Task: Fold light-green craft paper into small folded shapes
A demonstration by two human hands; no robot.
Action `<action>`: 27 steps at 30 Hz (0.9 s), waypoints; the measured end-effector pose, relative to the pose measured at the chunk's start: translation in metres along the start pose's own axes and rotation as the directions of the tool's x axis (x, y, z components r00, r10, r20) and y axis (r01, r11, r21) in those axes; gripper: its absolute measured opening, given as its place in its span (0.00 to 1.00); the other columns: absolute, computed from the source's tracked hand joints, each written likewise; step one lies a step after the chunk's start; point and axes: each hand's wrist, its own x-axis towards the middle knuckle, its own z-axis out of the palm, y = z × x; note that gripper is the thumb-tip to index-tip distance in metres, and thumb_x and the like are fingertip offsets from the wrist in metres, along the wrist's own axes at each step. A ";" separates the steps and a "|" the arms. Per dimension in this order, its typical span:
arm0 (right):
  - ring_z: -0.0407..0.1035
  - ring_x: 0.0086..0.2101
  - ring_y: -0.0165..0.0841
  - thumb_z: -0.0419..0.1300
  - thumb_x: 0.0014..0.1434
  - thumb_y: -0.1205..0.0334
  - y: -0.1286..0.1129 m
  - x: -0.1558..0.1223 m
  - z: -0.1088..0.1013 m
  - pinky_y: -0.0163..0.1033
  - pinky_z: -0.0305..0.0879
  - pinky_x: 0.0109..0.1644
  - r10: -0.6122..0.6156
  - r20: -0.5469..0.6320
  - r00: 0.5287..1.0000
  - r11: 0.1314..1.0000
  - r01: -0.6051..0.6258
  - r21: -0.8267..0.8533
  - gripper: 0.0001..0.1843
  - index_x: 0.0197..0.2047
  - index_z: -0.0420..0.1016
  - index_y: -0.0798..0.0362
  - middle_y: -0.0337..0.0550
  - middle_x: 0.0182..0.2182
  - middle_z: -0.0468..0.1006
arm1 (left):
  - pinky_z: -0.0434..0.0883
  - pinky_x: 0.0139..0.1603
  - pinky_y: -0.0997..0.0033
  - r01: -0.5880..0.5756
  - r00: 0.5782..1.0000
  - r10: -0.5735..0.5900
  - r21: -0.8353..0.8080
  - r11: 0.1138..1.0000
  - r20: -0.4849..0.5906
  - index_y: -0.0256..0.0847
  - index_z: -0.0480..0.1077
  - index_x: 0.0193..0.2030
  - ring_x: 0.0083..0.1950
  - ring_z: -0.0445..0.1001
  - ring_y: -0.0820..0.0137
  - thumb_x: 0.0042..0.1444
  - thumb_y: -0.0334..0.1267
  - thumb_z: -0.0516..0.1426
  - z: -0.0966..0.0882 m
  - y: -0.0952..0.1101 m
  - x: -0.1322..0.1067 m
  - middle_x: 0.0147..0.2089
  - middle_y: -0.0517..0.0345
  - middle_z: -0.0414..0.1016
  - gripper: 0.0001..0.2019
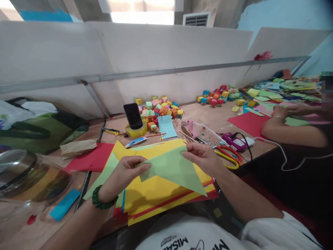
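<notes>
Between my two hands is a light green sheet of paper (pixel 170 163), folded over on a slant. My left hand (pixel 127 173), with a green bead bracelet (pixel 102 198) at the wrist, pinches the sheet's left end between thumb and fingers. At the upper right corner my right hand (pixel 201 156) grips the same sheet. Under it lies a stack of yellow paper (pixel 145 194), with red, blue and green edges showing. Right of my right hand are scissors with orange and yellow handles (pixel 229 156).
A phone (pixel 133 116) leans on a tape roll (pixel 137 130), beside a pile of paper cubes (pixel 156 109). A glass teapot (pixel 28 177) stands at left, near a green bag (pixel 44 128). A purple power strip (pixel 235 141) lies at right, near a co-worker's arm (pixel 291 130).
</notes>
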 end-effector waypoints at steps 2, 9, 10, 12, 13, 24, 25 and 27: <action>0.64 0.25 0.27 0.66 0.50 0.45 0.004 0.001 -0.001 0.33 0.61 0.28 -0.002 -0.037 0.999 1.000 0.002 0.005 0.19 0.30 0.73 0.54 0.36 0.23 0.71 | 0.66 0.27 0.78 0.033 0.999 -0.033 -0.049 0.998 -0.001 0.36 0.78 0.28 0.26 0.67 0.75 0.41 0.47 0.68 -0.001 -0.002 0.000 0.25 0.58 0.74 0.15; 0.64 0.24 0.27 0.69 0.46 0.48 0.007 0.000 -0.004 0.33 0.61 0.28 0.018 -0.133 0.991 0.996 -0.006 0.088 0.17 0.26 0.73 0.53 0.35 0.22 0.71 | 0.67 0.28 0.78 0.104 0.994 -0.110 -0.194 0.976 -0.024 0.36 0.80 0.27 0.27 0.69 0.75 0.37 0.49 0.69 -0.003 -0.003 -0.003 0.26 0.55 0.77 0.17; 0.64 0.23 0.27 0.70 0.46 0.48 0.007 -0.001 -0.004 0.33 0.61 0.28 0.019 -0.143 0.990 0.995 -0.005 0.102 0.17 0.25 0.73 0.53 0.35 0.21 0.71 | 0.67 0.28 0.78 0.109 0.993 -0.117 -0.207 0.972 -0.025 0.36 0.80 0.27 0.27 0.69 0.75 0.37 0.49 0.69 -0.003 -0.004 -0.004 0.26 0.55 0.77 0.17; 0.64 0.23 0.27 0.71 0.45 0.49 0.007 -0.001 -0.005 0.33 0.61 0.28 0.038 -0.145 0.989 0.990 -0.017 0.137 0.16 0.26 0.74 0.52 0.35 0.22 0.72 | 0.67 0.29 0.77 0.124 0.991 -0.132 -0.240 0.963 -0.020 0.36 0.80 0.28 0.28 0.70 0.74 0.37 0.50 0.69 -0.002 -0.005 -0.005 0.27 0.54 0.77 0.18; 0.65 0.24 0.27 0.71 0.45 0.50 0.008 -0.001 -0.005 0.32 0.62 0.28 0.054 -0.142 0.988 0.987 -0.031 0.159 0.16 0.26 0.75 0.52 0.35 0.22 0.73 | 0.68 0.30 0.77 0.130 0.990 -0.139 -0.258 0.957 -0.018 0.36 0.80 0.29 0.29 0.70 0.74 0.36 0.50 0.69 -0.002 -0.005 -0.006 0.27 0.54 0.78 0.18; 0.71 0.26 0.30 0.72 0.43 0.50 0.003 -0.003 -0.002 0.35 0.69 0.31 0.085 -0.128 0.988 0.974 -0.056 0.220 0.14 0.28 0.78 0.49 0.38 0.26 0.79 | 0.69 0.30 0.75 0.054 0.990 -0.083 -0.242 0.969 -0.113 0.37 0.81 0.32 0.27 0.67 0.75 0.36 0.49 0.69 0.002 -0.001 -0.011 0.25 0.57 0.76 0.19; 0.72 0.26 0.31 0.72 0.43 0.50 0.003 -0.003 -0.001 0.36 0.69 0.32 0.085 -0.123 0.989 0.977 -0.058 0.204 0.14 0.28 0.78 0.49 0.38 0.26 0.79 | 0.69 0.30 0.75 0.037 0.989 -0.067 -0.224 0.974 -0.129 0.37 0.81 0.34 0.27 0.67 0.76 0.37 0.49 0.68 0.002 -0.001 -0.011 0.26 0.58 0.75 0.20; 0.73 0.27 0.33 0.71 0.44 0.48 0.002 -0.004 -0.001 0.38 0.71 0.32 0.075 -0.110 0.991 0.984 -0.056 0.168 0.15 0.29 0.78 0.49 0.39 0.26 0.80 | 0.68 0.28 0.75 0.011 0.988 -0.039 -0.186 0.982 -0.148 0.37 0.80 0.36 0.26 0.66 0.76 0.39 0.50 0.67 0.002 -0.002 -0.012 0.25 0.58 0.75 0.21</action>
